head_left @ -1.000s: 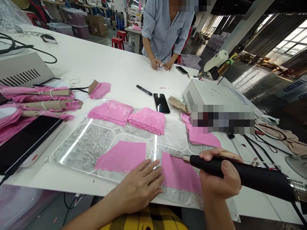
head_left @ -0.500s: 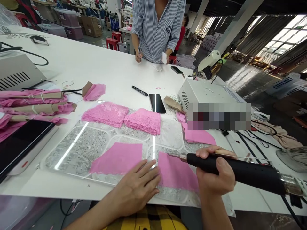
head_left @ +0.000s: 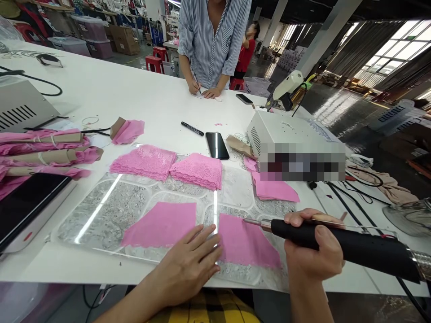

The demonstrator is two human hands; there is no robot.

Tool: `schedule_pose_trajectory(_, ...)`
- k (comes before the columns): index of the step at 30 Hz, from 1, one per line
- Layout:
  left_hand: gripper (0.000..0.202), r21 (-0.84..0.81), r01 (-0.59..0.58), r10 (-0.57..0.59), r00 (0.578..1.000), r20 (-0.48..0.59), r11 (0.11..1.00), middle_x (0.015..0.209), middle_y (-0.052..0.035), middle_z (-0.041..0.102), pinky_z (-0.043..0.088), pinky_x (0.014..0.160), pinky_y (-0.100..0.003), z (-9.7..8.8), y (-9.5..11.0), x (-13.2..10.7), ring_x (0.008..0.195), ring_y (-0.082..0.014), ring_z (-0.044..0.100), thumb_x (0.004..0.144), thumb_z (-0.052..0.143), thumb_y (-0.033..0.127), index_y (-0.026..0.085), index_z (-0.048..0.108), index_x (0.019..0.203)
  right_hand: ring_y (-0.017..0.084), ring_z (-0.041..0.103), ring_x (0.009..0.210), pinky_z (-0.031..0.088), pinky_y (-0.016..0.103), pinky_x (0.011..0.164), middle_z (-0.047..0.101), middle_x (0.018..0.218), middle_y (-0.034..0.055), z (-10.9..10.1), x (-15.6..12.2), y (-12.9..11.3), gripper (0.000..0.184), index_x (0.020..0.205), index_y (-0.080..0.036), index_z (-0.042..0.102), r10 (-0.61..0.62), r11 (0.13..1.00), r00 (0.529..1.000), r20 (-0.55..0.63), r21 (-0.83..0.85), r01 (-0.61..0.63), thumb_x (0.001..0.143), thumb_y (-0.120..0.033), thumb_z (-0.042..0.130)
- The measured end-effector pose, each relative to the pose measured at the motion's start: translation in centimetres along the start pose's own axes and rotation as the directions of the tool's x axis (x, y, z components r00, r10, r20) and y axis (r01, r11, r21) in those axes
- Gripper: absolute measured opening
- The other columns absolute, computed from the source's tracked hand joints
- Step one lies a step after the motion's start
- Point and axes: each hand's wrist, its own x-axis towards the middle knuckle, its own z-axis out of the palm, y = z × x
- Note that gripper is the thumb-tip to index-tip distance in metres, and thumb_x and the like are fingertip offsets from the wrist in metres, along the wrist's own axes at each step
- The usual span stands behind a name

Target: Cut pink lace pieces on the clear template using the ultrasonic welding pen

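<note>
My right hand [head_left: 314, 251] is wrapped round a black handheld tool [head_left: 310, 235] with a slim metal tip, its cable trailing off to the right. That tip is at the upper edge of a pink fabric piece [head_left: 244, 242]; whether it touches cannot be told. My left hand [head_left: 193, 258] lies flat, fingers stretched out, fingertips at the left edge of the same piece. Left of it rests a second pink fabric piece [head_left: 163, 224]. Both lie on a clear patterned mat [head_left: 111, 204]. Behind them sit two stacks of pink lace-edged fabric, a left stack [head_left: 143, 161] and a right stack [head_left: 197, 170].
A grey machine box [head_left: 286, 134] stands at the right, with more pink fabric [head_left: 274, 186] before it. A phone [head_left: 217, 146] and a black marker [head_left: 192, 128] lie beyond the stacks. Pink bundles [head_left: 43, 154] are at left. Across the white table [head_left: 111, 94] a person writes.
My right hand has moved the tool's tip a little rightward along the fabric's upper edge. My left hand keeps its place. The person opposite has lowered both hands to the table.
</note>
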Motion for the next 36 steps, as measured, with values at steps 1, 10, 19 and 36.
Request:
schedule_pose_trajectory(1, 0.024, 0.0, -0.001, 0.001, 1.0, -0.004, 1.0, 0.116, -0.0096, 0.07, 0.05, 0.101, -0.047, 0.0, 0.0, 0.0, 0.12, -0.0293, 0.06, 0.1, 0.047, 0.023, 0.013, 0.064, 0.113, 0.012, 0.05, 0.052, 0.047, 0.031, 0.05, 0.055, 0.068, -0.0018, 0.0, 0.0, 0.1, 0.012, 0.071, -0.019, 0.054, -0.001, 1.0, 1.0, 0.007, -0.002, 0.001, 0.061, -0.025, 0.056)
schedule_pose_trajectory(10, 0.022, -0.02, 0.034, -0.034, 0.999, -0.029, 0.999, 0.113, -0.0104, 0.071, 0.048, 0.105, -0.044, 0.0, 0.1, -0.2, 0.124, -0.0289, 0.057, 0.097, 0.05, 0.021, 0.012, 0.066, 0.11, 0.012, 0.049, 0.051, 0.047, 0.033, 0.052, 0.055, 0.069, -0.0021, 0.2, -0.1, 0.0, 0.012, 0.07, -0.02, 0.053, 0.007, 0.999, 1.0, 0.001, -0.031, -0.007, 0.059, -0.024, 0.056)
schedule_pose_trajectory(19, 0.019, -0.061, -0.009, 0.008, 1.0, -0.018, 0.998, 0.112, -0.0093, 0.071, 0.044, 0.106, -0.04, -0.2, 0.3, -0.3, 0.123, -0.0252, 0.057, 0.095, 0.055, 0.023, 0.013, 0.066, 0.107, 0.011, 0.047, 0.048, 0.045, 0.031, 0.048, 0.053, 0.066, -0.0025, 1.7, -1.9, -0.4, 0.013, 0.071, -0.02, 0.052, 0.086, 0.992, 0.993, 0.082, 0.082, -0.093, 0.059, -0.025, 0.054)
schedule_pose_trajectory(36, 0.022, -0.094, -0.013, 0.013, 1.0, 0.003, 0.996, 0.113, -0.0087, 0.07, 0.042, 0.107, -0.04, -0.2, 0.1, -0.5, 0.124, -0.0264, 0.056, 0.095, 0.056, 0.025, 0.011, 0.065, 0.11, 0.011, 0.049, 0.049, 0.046, 0.031, 0.05, 0.054, 0.068, -0.0017, 2.6, -2.7, 0.8, 0.011, 0.073, -0.019, 0.056, 0.07, 0.993, 0.98, 0.188, 0.079, -0.086, 0.063, -0.023, 0.057)
